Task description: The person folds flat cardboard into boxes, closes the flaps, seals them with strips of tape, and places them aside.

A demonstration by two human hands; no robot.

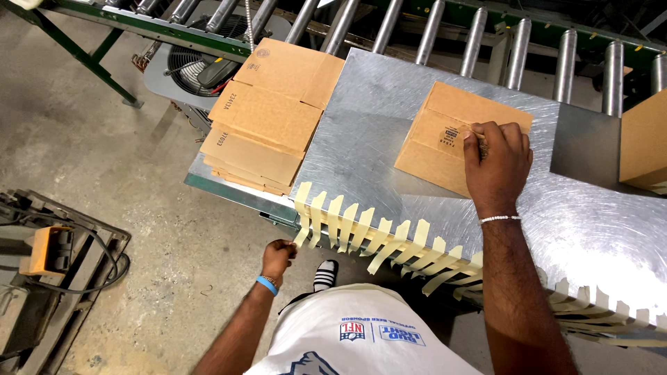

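My right hand (495, 161) rests on a flat, folded cardboard box (445, 132) lying on the shiny metal table (375, 118), fingers curled at the box's right edge. My left hand (278, 255) hangs below the table's front edge, pinching the lower end of one strip in a row of pale masking-tape strips (361, 232) stuck along that edge. A blue band is on my left wrist and a white bead bracelet on my right.
A stack of flat cardboard boxes (267, 114) overhangs the table's left end. A roller conveyor (479, 31) runs behind, with another carton (645, 142) at the right. A fan (201, 59) stands under the conveyor; a pallet jack (48, 257) sits on the concrete floor left.
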